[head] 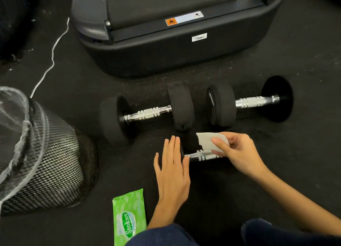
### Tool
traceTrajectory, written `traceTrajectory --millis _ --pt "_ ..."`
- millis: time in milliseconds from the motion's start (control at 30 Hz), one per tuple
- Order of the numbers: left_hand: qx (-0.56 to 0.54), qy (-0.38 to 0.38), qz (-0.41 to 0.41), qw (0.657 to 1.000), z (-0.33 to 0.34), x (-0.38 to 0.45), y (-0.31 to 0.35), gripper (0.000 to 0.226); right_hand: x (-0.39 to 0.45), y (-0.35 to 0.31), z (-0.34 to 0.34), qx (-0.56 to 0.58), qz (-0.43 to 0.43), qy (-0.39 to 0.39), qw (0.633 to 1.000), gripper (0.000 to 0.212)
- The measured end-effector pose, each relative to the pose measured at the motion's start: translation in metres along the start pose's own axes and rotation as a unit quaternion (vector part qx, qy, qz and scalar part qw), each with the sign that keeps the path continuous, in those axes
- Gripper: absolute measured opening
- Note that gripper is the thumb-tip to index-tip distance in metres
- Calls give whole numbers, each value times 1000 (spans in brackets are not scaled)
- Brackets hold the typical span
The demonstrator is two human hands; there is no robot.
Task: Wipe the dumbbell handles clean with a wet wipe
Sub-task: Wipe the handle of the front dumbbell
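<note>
Three black dumbbells with chrome handles lie on the dark floor. The near dumbbell (201, 155) is in front of me; my left hand (172, 164) lies flat with straight fingers against its left weight. My right hand (238, 153) pinches a white wet wipe (212, 141) just above the right part of that chrome handle. Behind it lie the left dumbbell (147, 113) and the right dumbbell (251, 102), side by side and untouched. The near dumbbell's right weight is hidden by my right hand.
A green wet wipe pack (129, 218) lies on the floor by my left knee. A black mesh bin (55, 162) with a clear liner stands at the left. The treadmill base (175, 48) fills the back, with a white cable (53, 59) to its left.
</note>
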State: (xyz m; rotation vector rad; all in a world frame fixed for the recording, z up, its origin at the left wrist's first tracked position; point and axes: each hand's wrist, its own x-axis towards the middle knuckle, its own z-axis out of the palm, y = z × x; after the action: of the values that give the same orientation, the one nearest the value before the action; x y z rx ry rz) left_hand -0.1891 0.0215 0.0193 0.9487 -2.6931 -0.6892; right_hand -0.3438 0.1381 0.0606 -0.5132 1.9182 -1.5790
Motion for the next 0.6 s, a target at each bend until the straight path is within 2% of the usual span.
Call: traceTrajectory --millis 67,133,200,300,400,533,600 --pt "-5 6 -2 1000 1 0 0 56 -4 5 -3 -124 -56 3 991 18" --pt "-18 6 -1 1000 0 0 0 56 -6 10 3 -254 -117 -7 960 26" --pt "-38 5 -2 999 -2 -1 -1 55 -6 14 15 -309 -146 -76 937 37" --pt "-39 -4 1 999 -4 1 -5 56 -7 25 35 -403 -197 -172 877 42" --pt "-33 -7 3 999 -4 2 -7 55 -11 39 37 -449 -215 -173 850 46" --pt "-47 -5 1 999 -5 1 -5 54 -19 53 23 -532 -265 -164 787 52" --pt "-46 -5 3 999 -5 -1 -5 53 -14 53 20 -538 -264 -156 785 49"
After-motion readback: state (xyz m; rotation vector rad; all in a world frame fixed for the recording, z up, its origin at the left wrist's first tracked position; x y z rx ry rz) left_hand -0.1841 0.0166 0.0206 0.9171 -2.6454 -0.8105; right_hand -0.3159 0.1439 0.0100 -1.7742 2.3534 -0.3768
